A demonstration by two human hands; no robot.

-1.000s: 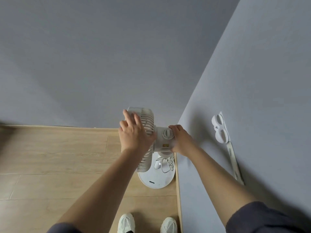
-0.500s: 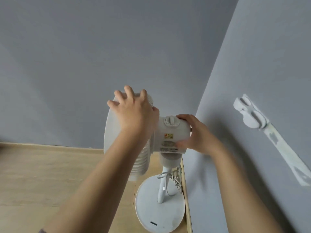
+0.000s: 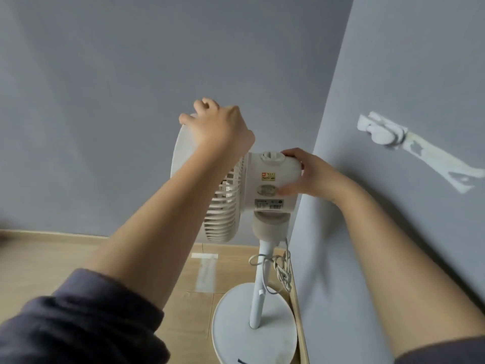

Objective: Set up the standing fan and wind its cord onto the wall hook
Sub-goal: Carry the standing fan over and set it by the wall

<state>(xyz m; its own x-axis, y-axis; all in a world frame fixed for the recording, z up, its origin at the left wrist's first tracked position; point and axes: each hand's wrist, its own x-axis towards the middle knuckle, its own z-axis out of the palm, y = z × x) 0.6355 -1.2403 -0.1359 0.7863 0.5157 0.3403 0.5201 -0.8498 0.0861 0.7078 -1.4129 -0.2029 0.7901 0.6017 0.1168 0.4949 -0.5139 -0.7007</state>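
Grey corner, wood floor point(image 3: 78, 258): standing fan point(image 3: 225, 206) upright by right wall point(image 3: 393, 245); left hand point(image 3: 220, 130), flat before, now curls over grille rim point(image 3: 181, 145); right hand point(image 3: 312, 174) grips motor housing point(image 3: 273, 185). Tilting head, likely. Bundled cord point(image 3: 282, 266) at pole point(image 3: 258, 290), wall hook point(image 3: 380, 131) bare.

Over my feed, two flat blue-grey walls fill most of the view. The back wall point(image 3: 131, 101) spans from 9 o'clock across 12 o'clock, and the right wall point(image 3: 420, 61) takes the side from 1 to 4 o'clock. They meet in a corner seam point(image 3: 336, 61) that runs from 1 o'clock down toward the centre. The light is soft and even, with faint diagonal shading on the back wall. At 3 o'clock I see a pale ragged strip point(image 3: 441, 164) on the right wall. The floor point(image 3: 52, 258) at 8 o'clock is light wood planking with visible joints. A wooden skirting point(image 3: 52, 233) edges it along the back wall at 9 o'clock, and a thinner wooden edge point(image 3: 301, 334) follows the right wall at 5 o'clock. A pale rectangular patch point(image 3: 206, 271) lies on the planks just left of 6 o'clock.
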